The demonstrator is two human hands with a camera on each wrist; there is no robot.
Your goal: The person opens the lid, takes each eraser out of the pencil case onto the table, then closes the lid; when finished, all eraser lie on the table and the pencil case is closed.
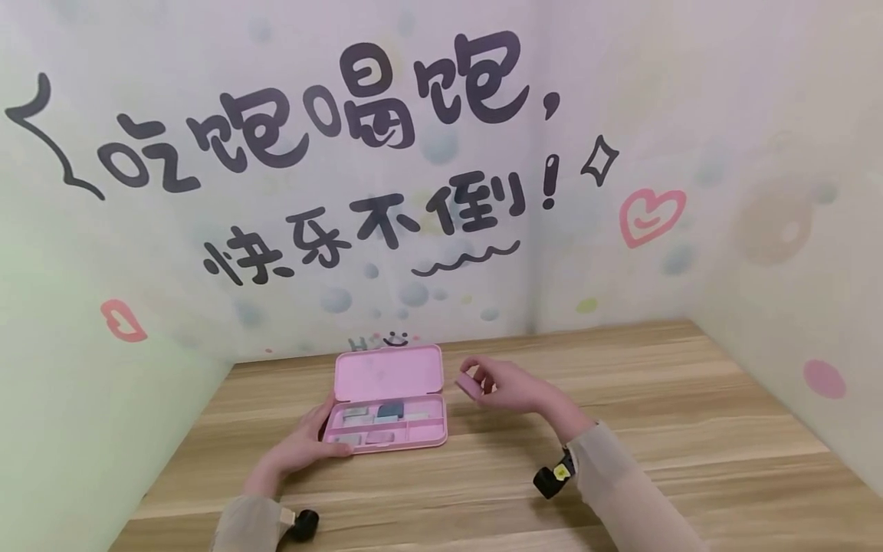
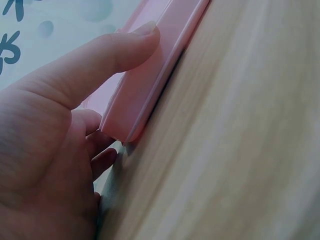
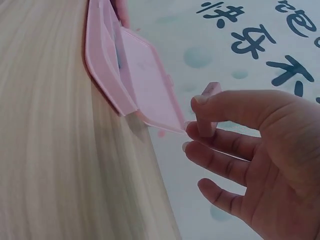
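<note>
An open pink pencil case [image 1: 428,443] lies on the table, its lid tilted up at the back. My left hand [image 1: 301,446] grips the case by its left end. In the left wrist view, the thumb lies over the front wall and the other fingers are round the end. Just right of the case, above the table, my right hand [image 1: 512,386] pinches a small pink eraser [image 3: 208,112] between thumb and fingertips. Inside the divided case sit several small blocks, among them a dark green one [image 1: 391,410], a pink one [image 1: 379,437] and pale grey ones.
The wood-grain table [image 1: 483,491] ends at a printed wall [image 1: 483,307] close behind the case. Side walls rise at left and right. Each wrist wears a small black camera, one of them the right wrist camera [image 1: 549,481].
</note>
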